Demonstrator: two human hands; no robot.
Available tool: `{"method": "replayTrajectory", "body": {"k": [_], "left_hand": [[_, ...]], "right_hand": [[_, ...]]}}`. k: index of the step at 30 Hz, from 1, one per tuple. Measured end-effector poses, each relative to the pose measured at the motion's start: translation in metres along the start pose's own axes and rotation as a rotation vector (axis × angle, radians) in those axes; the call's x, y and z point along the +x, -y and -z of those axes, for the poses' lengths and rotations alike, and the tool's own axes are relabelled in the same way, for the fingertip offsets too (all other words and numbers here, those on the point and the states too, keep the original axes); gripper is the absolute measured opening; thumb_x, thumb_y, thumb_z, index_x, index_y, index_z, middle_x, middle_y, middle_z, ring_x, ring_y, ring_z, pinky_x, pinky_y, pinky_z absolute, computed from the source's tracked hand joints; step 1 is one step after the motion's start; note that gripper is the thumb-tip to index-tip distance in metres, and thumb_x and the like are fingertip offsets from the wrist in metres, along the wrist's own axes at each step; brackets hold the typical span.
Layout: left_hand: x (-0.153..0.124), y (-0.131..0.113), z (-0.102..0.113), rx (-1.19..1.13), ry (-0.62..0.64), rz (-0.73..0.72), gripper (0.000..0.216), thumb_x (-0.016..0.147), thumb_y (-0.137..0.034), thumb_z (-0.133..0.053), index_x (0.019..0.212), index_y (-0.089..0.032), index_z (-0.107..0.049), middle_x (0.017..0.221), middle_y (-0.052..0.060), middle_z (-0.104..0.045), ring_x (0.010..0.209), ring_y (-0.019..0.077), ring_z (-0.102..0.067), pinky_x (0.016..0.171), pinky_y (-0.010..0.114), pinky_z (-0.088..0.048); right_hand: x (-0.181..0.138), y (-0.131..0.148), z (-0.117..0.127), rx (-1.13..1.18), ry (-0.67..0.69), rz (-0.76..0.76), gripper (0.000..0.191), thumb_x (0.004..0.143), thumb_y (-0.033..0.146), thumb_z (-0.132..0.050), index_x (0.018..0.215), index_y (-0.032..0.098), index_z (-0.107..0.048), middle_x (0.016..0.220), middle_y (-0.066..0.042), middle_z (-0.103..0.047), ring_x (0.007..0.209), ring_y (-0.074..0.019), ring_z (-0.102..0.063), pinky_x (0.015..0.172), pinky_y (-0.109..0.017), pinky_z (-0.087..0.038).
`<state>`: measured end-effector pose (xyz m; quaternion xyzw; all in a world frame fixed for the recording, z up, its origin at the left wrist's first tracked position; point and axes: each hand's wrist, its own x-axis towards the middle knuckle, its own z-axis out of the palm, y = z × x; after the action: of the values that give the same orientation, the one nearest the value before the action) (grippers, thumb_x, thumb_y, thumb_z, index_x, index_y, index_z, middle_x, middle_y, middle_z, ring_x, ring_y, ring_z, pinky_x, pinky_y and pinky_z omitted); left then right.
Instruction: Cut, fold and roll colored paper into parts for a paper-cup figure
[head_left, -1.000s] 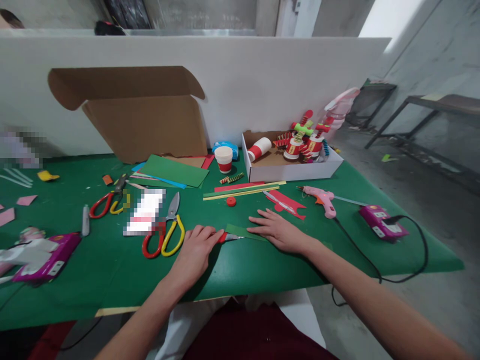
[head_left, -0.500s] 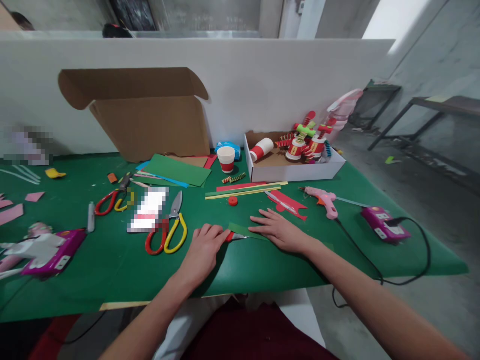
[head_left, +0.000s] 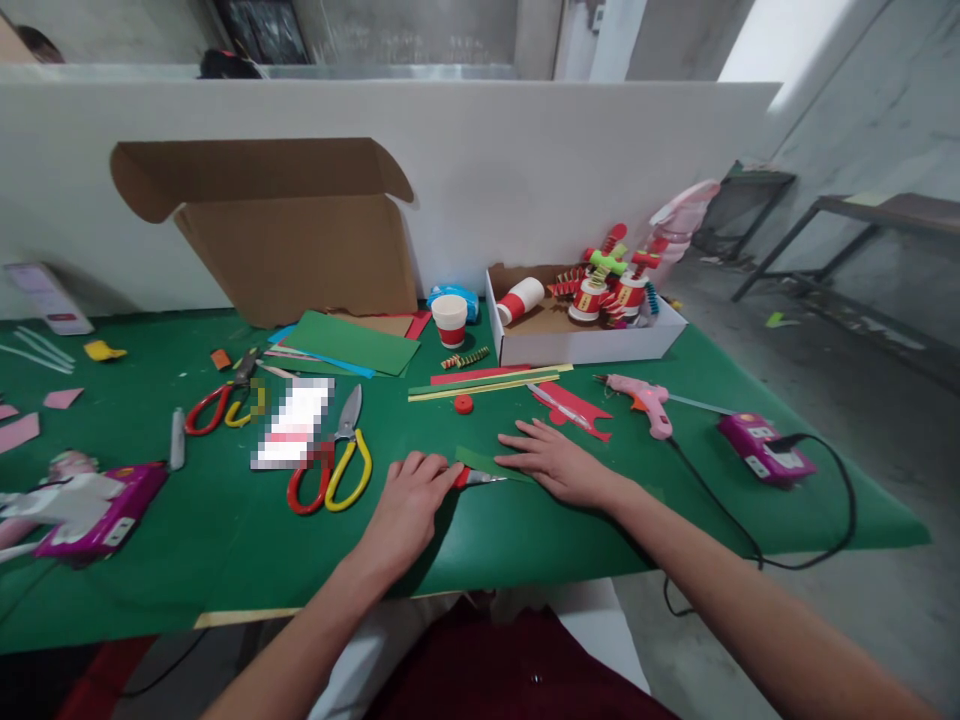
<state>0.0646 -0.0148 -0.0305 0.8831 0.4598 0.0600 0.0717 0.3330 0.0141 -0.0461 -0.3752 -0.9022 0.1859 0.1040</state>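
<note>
My left hand [head_left: 411, 500] is closed around a red-handled knife [head_left: 462, 478] near the table's front edge. Its pointed metal blade aims right, low along the near edge of a small green paper piece [head_left: 475, 460]. Fingers spread, my right hand [head_left: 562, 465] lies flat on that paper's right end and hides part of it. Just beyond the hands are a small red disc [head_left: 463, 404] and a red cut paper shape [head_left: 574, 410] with a clear strip on it. Large scissors [head_left: 349, 430] with red and yellow handles rest left of my left hand.
A pink glue gun [head_left: 645, 398] with a trailing cord lies right, near a purple box [head_left: 765, 448]. Behind stand a paper cup [head_left: 450, 318], a white box [head_left: 592, 350] of crafted figures and an open cardboard box [head_left: 300, 250]. Green sheets [head_left: 352, 342] and paper strips [head_left: 487, 383] lie between.
The blade has slid slightly to the right along the green paper with my left hand. My right hand stays pressed in place. The view has shifted a little.
</note>
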Motion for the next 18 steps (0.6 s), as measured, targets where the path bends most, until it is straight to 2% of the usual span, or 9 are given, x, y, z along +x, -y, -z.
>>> {"method": "replayTrajectory", "body": {"k": [5, 9, 12, 15, 18], "left_hand": [[0.001, 0.001, -0.003, 0.017, -0.006, 0.015, 0.05, 0.084, 0.0, -0.036, 0.126, -0.02, -0.056, 0.115, 0.01, -0.058, 0.101, 0.0238, -0.046, 0.08, 0.037, -0.037], [-0.002, 0.017, -0.005, 0.052, -0.079, 0.048, 0.052, 0.083, 0.0, -0.036, 0.126, -0.02, -0.055, 0.114, 0.011, -0.059, 0.1, 0.0243, -0.047, 0.079, 0.037, -0.038], [-0.005, 0.026, -0.004, 0.068, -0.086, 0.053, 0.053, 0.081, 0.001, -0.036, 0.126, -0.018, -0.056, 0.112, 0.011, -0.06, 0.099, 0.0244, -0.047, 0.08, 0.038, -0.038], [-0.006, 0.027, -0.002, 0.072, -0.078, 0.05, 0.053, 0.081, 0.001, -0.035, 0.126, -0.018, -0.056, 0.111, 0.011, -0.06, 0.098, 0.0242, -0.047, 0.081, 0.038, -0.038], [-0.004, 0.025, -0.001, 0.071, -0.073, 0.05, 0.053, 0.081, 0.001, -0.035, 0.126, -0.019, -0.057, 0.112, 0.01, -0.06, 0.098, 0.024, -0.047, 0.081, 0.039, -0.038]], "right_hand": [[0.006, 0.005, -0.001, -0.036, 0.007, -0.015, 0.045, 0.093, 0.017, -0.036, 0.133, 0.029, -0.053, 0.146, -0.002, -0.043, 0.141, -0.0261, -0.026, 0.114, -0.055, -0.021], [0.03, 0.016, -0.006, -0.084, 0.005, -0.063, 0.044, 0.093, 0.017, -0.038, 0.134, 0.027, -0.052, 0.148, -0.003, -0.04, 0.141, -0.0281, -0.025, 0.114, -0.056, -0.018], [0.039, 0.018, -0.004, -0.069, -0.012, -0.08, 0.042, 0.095, 0.021, -0.039, 0.134, 0.029, -0.052, 0.149, -0.004, -0.039, 0.141, -0.0277, -0.024, 0.114, -0.057, -0.016], [0.028, 0.011, 0.003, -0.008, -0.06, -0.073, 0.041, 0.097, 0.025, -0.035, 0.135, 0.031, -0.05, 0.149, -0.003, -0.039, 0.141, -0.0265, -0.025, 0.113, -0.057, -0.019], [0.009, 0.001, 0.007, 0.021, -0.039, -0.05, 0.04, 0.097, 0.027, -0.035, 0.134, 0.03, -0.052, 0.148, -0.003, -0.04, 0.141, -0.0273, -0.026, 0.113, -0.055, -0.023]]}}
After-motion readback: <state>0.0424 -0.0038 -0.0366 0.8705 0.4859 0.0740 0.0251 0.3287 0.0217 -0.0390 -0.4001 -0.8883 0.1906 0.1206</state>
